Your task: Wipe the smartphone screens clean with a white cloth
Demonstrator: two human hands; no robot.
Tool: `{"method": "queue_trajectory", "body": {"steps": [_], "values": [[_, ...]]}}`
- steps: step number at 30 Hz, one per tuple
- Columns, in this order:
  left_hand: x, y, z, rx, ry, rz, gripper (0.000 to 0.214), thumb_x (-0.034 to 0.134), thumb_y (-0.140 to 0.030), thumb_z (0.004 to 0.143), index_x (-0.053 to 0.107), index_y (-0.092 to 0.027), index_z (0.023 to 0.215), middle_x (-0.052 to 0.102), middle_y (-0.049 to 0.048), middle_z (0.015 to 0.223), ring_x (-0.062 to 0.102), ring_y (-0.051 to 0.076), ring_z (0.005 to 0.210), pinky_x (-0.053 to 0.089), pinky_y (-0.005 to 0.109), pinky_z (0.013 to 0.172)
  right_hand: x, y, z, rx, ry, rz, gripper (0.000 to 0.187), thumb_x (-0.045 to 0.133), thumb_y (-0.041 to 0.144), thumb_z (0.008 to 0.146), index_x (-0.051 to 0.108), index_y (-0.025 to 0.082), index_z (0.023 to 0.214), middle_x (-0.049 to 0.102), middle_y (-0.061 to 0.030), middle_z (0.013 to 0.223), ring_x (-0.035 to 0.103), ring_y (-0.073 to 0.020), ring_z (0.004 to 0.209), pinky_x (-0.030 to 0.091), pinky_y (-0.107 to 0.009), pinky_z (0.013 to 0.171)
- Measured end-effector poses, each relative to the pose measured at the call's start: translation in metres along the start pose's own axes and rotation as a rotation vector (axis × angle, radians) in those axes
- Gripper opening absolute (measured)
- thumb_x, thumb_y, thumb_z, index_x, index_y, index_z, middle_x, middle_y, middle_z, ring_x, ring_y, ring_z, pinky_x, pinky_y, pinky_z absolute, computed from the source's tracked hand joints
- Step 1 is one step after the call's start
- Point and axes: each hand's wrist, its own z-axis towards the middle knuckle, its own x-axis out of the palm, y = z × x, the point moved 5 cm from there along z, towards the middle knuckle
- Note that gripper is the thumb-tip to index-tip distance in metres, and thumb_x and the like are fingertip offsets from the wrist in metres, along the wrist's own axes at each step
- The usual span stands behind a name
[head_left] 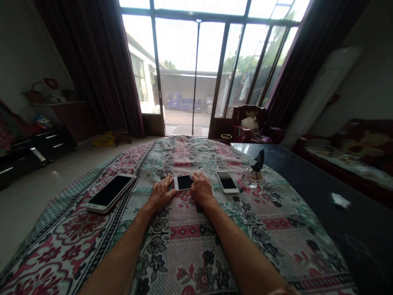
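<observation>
A white smartphone (183, 182) with a dark screen lies flat and sideways on the patterned tablecloth. My left hand (162, 191) grips its left end, thumb at the near edge and fingers at the far edge. Over the phone's right end, my right hand (201, 187) is closed on a white cloth or tissue (212, 187), mostly hidden under the fingers and palm. To the right lies a second white smartphone (227, 182), screen up. A larger white phone or tablet (110, 192) rests at the left, its screen dark.
A clear spray bottle with a black top (257, 164) stands beyond the right-hand phone. The floral tablecloth (190, 254) covers part of a dark glossy table (325, 221), where a crumpled white piece (340, 200) lies. Glass doors (190, 61) and wooden seats stand beyond.
</observation>
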Motion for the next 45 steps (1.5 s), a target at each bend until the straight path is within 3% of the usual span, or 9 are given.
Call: {"method": "queue_trajectory", "body": {"steps": [8,14,21,25,30,37,45], "values": [[0.0,0.003,0.0,-0.019,-0.025,-0.034,0.078,0.067,-0.032,0.078,0.04,-0.014,0.149,0.051,0.0127,0.147,0.043,0.028,0.141,0.033,0.036,0.115,0.014,0.033,-0.003,-0.197,0.091,0.007,0.05,0.044,0.017,0.09,0.054,0.014,0.139,0.045,-0.0102,0.152,0.035,-0.0246,0.142,0.024,-0.039,0.116],[0.002,0.005,0.0,-0.041,-0.018,-0.023,0.08,0.064,-0.03,0.079,0.035,-0.007,0.15,0.056,0.0159,0.142,0.044,0.025,0.14,0.033,0.034,0.115,0.018,0.047,-0.005,-0.259,0.137,0.021,0.047,0.038,0.018,0.094,0.051,0.024,0.139,0.045,-0.0054,0.153,0.034,-0.0253,0.142,0.019,-0.054,0.115],[0.002,0.007,-0.001,-0.067,-0.018,0.023,0.077,0.064,-0.034,0.081,0.037,-0.01,0.149,0.049,0.0168,0.148,0.045,0.026,0.14,0.035,0.033,0.113,0.012,0.044,-0.019,-0.375,0.156,0.075,0.043,0.042,0.02,0.094,0.056,0.024,0.133,0.05,-0.0035,0.148,0.036,-0.0216,0.141,0.025,-0.043,0.114],[0.003,0.007,-0.001,-0.032,-0.013,0.022,0.076,0.061,-0.035,0.083,0.035,-0.01,0.15,0.054,0.0152,0.144,0.042,0.026,0.141,0.031,0.036,0.115,0.004,0.038,-0.036,-0.436,0.169,0.075,0.041,0.041,0.02,0.094,0.057,0.025,0.132,0.051,-0.0037,0.148,0.04,-0.0216,0.138,0.028,-0.041,0.111],[0.003,0.007,-0.002,-0.002,0.031,0.022,0.072,0.06,-0.031,0.083,0.039,-0.012,0.149,0.044,0.0139,0.152,0.038,0.025,0.144,0.029,0.036,0.117,-0.005,0.031,-0.047,-0.483,0.173,0.052,0.039,0.041,0.019,0.096,0.057,0.024,0.131,0.052,-0.005,0.147,0.04,-0.0223,0.136,0.032,-0.041,0.109],[0.002,0.007,-0.001,-0.016,0.015,0.001,0.076,0.064,-0.03,0.081,0.037,-0.012,0.15,0.051,0.0142,0.146,0.039,0.026,0.143,0.029,0.038,0.117,0.001,0.035,-0.018,-0.483,0.161,-0.004,0.03,0.043,0.019,0.097,0.062,0.023,0.12,0.058,-0.0051,0.137,0.047,-0.022,0.127,0.037,-0.039,0.102],[-0.004,0.002,-0.005,-0.048,-0.035,-0.108,0.082,0.068,-0.028,0.078,0.034,-0.009,0.151,0.062,0.0145,0.136,0.049,0.026,0.136,0.038,0.035,0.112,0.014,0.041,0.016,-0.476,0.122,-0.01,0.034,0.041,0.016,0.097,0.06,0.021,0.124,0.058,-0.0055,0.137,0.047,-0.0206,0.128,0.038,-0.035,0.103]]}}
